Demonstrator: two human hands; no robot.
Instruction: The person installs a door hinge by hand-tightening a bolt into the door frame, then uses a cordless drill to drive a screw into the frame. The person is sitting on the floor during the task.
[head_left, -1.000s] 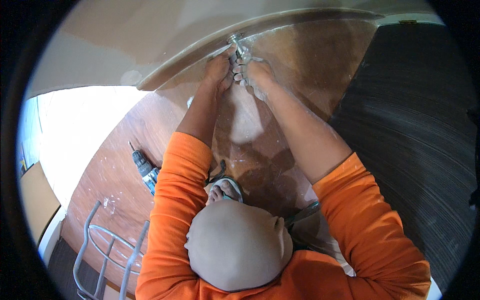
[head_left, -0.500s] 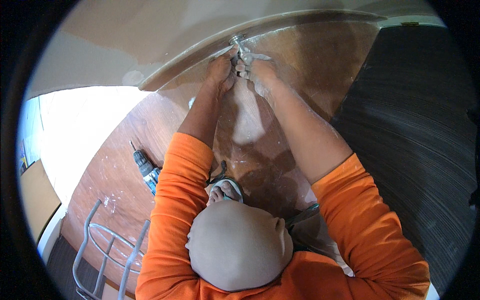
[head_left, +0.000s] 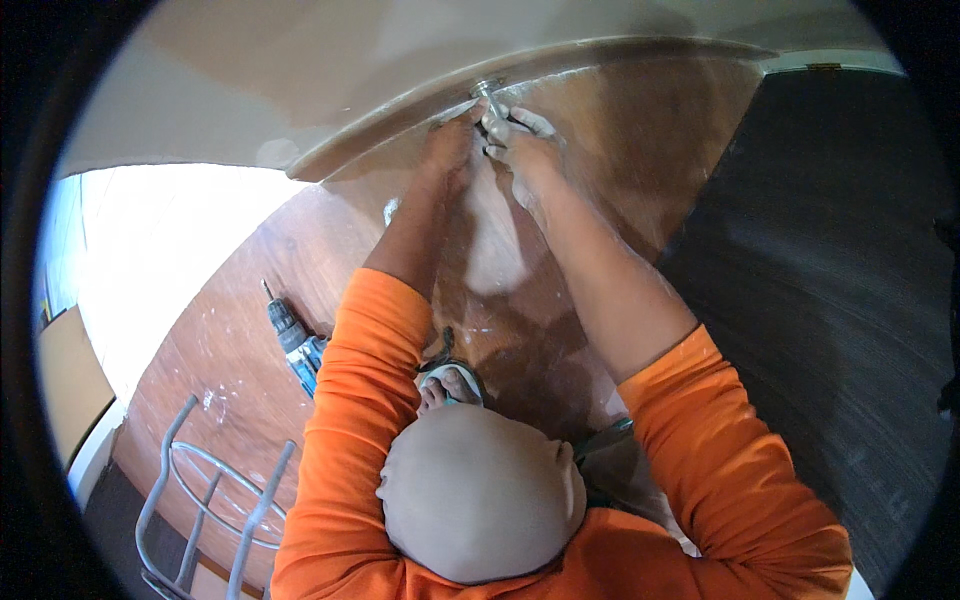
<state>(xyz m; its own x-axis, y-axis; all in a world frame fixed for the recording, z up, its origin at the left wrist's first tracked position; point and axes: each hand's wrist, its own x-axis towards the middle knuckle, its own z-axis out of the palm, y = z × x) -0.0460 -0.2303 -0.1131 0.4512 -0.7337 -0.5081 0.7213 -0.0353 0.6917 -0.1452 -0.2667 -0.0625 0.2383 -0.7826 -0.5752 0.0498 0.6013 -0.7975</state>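
Observation:
Against the brown skirting board [head_left: 400,125] sits a shiny metal fitting [head_left: 486,90], with a round base and a short stem that points toward me. My right hand [head_left: 526,145], whitish with dust, is closed around the stem, its index finger raised and bent. Close by on the left, my left hand [head_left: 452,145] has its fingers drawn together beside the stem. A thin pale edge shows at those fingertips, but what they hold is hidden. Both arms, in orange sleeves, stretch forward over the brown wood-look surface.
A blue and black cordless drill [head_left: 293,340] with a bit lies left of my left arm. Grey metal tubing, like a stool frame [head_left: 205,490], stands at the lower left. My sandalled foot [head_left: 450,385] is below. Dark streaked flooring [head_left: 800,300] spans the right.
The view has shifted slightly, so the wall and fitting appear a little lower. My right index finger has lifted and curled; both hands stay at the fitting.

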